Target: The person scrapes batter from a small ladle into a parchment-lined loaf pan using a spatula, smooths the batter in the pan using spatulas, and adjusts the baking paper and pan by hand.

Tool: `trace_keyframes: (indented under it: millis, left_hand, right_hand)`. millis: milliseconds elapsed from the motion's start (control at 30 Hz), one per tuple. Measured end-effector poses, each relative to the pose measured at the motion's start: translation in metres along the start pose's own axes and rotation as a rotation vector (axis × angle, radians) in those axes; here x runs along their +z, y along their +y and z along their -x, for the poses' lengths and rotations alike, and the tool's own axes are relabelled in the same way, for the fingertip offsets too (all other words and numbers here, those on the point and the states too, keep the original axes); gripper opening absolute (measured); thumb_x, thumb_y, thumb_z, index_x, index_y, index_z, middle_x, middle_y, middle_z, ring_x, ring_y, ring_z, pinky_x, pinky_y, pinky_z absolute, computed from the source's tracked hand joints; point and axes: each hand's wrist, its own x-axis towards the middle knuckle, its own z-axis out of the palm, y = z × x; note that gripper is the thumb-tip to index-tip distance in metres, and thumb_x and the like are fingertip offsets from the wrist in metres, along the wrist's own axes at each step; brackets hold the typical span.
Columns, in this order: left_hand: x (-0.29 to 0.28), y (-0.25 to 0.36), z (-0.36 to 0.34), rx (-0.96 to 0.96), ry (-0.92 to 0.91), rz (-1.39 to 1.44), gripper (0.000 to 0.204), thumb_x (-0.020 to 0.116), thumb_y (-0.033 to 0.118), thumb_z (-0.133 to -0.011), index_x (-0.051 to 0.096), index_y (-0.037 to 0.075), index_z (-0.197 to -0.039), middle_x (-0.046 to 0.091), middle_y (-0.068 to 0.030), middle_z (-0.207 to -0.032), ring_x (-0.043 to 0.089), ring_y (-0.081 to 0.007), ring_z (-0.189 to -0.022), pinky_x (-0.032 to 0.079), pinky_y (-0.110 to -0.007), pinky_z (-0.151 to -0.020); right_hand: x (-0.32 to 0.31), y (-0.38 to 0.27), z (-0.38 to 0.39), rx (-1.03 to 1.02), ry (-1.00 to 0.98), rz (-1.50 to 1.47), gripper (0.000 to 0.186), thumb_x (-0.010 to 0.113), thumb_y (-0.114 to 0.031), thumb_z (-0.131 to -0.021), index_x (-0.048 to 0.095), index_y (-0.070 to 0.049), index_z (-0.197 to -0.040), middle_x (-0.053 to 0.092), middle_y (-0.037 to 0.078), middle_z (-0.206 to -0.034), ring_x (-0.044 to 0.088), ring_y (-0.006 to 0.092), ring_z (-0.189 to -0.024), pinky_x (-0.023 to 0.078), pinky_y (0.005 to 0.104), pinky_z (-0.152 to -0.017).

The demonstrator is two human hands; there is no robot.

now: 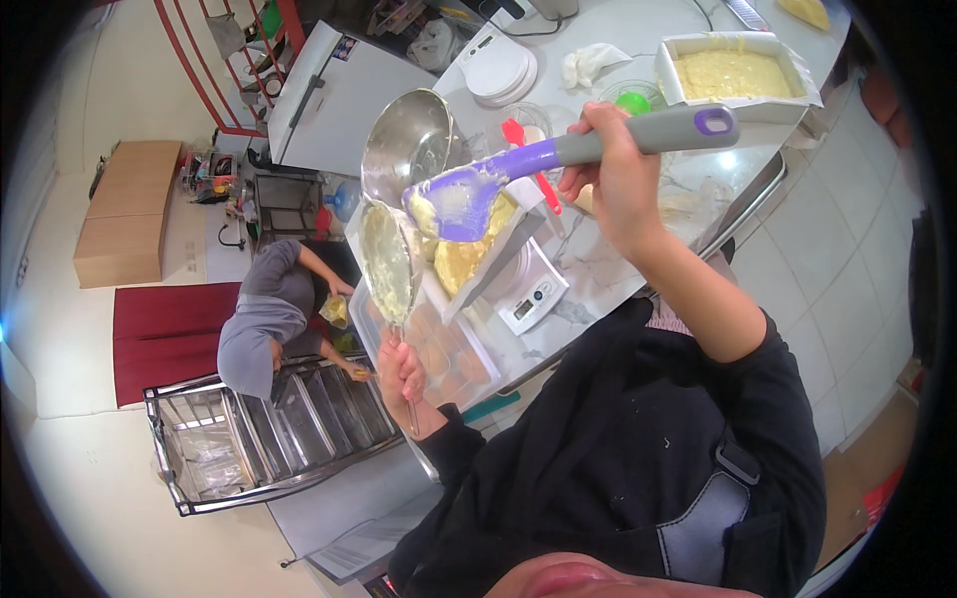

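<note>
My right hand point(620, 171) is closed around the grey handle of a spatula with a purple, batter-smeared blade point(461, 204). My left hand point(401, 371) grips the thin handle of a metal utensil with a round head point(389, 257) coated in pale batter; its exact kind is unclear. Spatula blade and utensil head are close together above a lined loaf tin holding yellow batter point(464, 261). That tin is on a white digital kitchen scale point(533, 304). Beyond the utensil, a metal mixing bowl point(407, 140) shows batter traces inside.
Another lined tin of batter point(733, 75) stands at the far right. A red spatula point(535, 164), a second white scale point(495, 65) and crumpled paper point(593, 65) lie on the marble table. A translucent box point(439, 349) borders my left hand. A co-worker point(269, 319) bends beside a rack point(264, 434).
</note>
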Motion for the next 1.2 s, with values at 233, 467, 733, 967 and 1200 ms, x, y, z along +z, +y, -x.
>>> trace_keyframes:
  millis: [233, 467, 733, 967, 1200]
  left_hand:
    - [-0.005, 0.001, 0.001, -0.038, -0.125, 0.022, 0.042, 0.039, 0.005, -0.084, 0.025, 0.003, -0.123, 0.028, 0.0029, -0.042, 0.031, -0.0056, -0.024, 0.024, -0.016, -0.021]
    - [-0.057, 0.007, -0.009, -0.083, -0.54, 0.483, 0.039, 0.036, -0.003, -0.081, 0.023, -0.005, -0.119, 0.03, 0.0023, -0.041, 0.035, -0.0081, -0.024, 0.029, -0.016, -0.02]
    - [-0.046, 0.016, -0.021, -0.097, -0.661, 0.439, 0.031, 0.035, -0.003, -0.081, 0.024, -0.007, -0.11, 0.031, 0.0028, -0.04, 0.039, -0.0088, -0.024, 0.03, -0.017, -0.02]
    - [-0.039, 0.011, -0.027, -0.1, -0.736, 0.528, 0.034, 0.034, -0.002, -0.082, 0.024, -0.009, -0.114, 0.032, 0.0034, -0.04, 0.041, -0.0078, -0.025, 0.029, -0.016, -0.02]
    - [-0.037, 0.014, -0.039, -0.126, -0.768, 0.545, 0.036, 0.033, -0.001, -0.083, 0.023, -0.009, -0.117, 0.033, 0.0039, -0.041, 0.041, -0.0071, -0.026, 0.032, -0.015, -0.022]
  right_hand:
    - [-0.009, 0.011, -0.007, 0.022, 0.002, 0.029, 0.02, 0.046, -0.016, -0.077, 0.046, 0.001, -0.065, 0.05, 0.011, -0.052, 0.048, 0.0161, -0.034, 0.038, 0.0249, -0.03]
    - [-0.016, -0.001, -0.041, 0.097, -0.03, -0.012, 0.018, 0.051, -0.019, -0.076, 0.047, -0.002, -0.072, 0.05, 0.009, -0.061, 0.047, 0.0156, -0.035, 0.035, 0.0231, -0.03]
    - [0.008, -0.005, -0.068, 0.193, -0.071, -0.003, 0.017, 0.05, -0.017, -0.075, 0.046, -0.001, -0.075, 0.049, 0.011, -0.062, 0.045, 0.0154, -0.038, 0.038, 0.0227, -0.036]
    - [0.003, 0.021, -0.068, 0.304, -0.052, 0.07, 0.016, 0.049, -0.017, -0.075, 0.047, -0.001, -0.074, 0.049, 0.011, -0.059, 0.046, 0.0158, -0.038, 0.038, 0.0235, -0.035]
    - [-0.002, 0.014, -0.072, 0.256, -0.017, 0.083, 0.017, 0.049, -0.017, -0.074, 0.046, -0.001, -0.074, 0.049, 0.011, -0.06, 0.046, 0.0155, -0.037, 0.038, 0.0235, -0.034]
